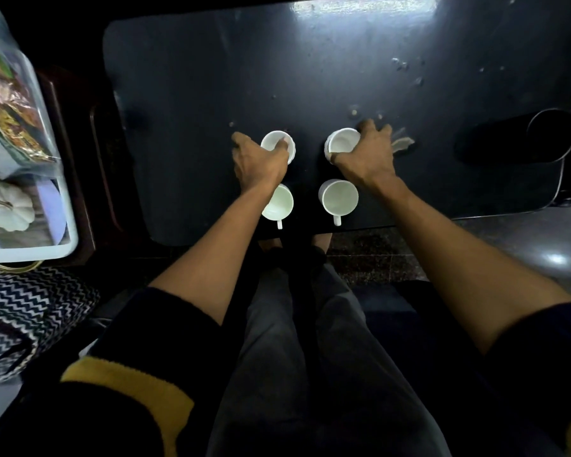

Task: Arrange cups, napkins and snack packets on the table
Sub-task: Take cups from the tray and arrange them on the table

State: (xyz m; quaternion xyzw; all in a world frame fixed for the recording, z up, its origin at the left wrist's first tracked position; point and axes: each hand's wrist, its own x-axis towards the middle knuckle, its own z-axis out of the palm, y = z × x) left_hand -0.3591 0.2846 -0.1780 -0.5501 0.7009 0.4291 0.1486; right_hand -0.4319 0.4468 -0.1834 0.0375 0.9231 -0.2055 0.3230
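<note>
Several white cups stand in a square on the dark table point(195, 94). My left hand point(259, 159) grips the far left cup point(276, 141), fingers over its rim. My right hand point(365, 153) grips the far right cup point(342, 143) from its right side. The near left cup point(279, 202) and the near right cup point(339, 196) stand free by the front edge, handles pointing toward me. Colourful snack packets point(10, 103) lie in a clear plastic bin point(30, 255) at the far left. No napkins can be made out.
A black cylindrical container point(541, 136) lies on the table's right end. A white pumpkin-shaped object point(9, 206) sits in the bin. A zigzag-patterned cloth point(23, 311) is at my lower left. Small crumbs dot the table's far right. My legs are under the front edge.
</note>
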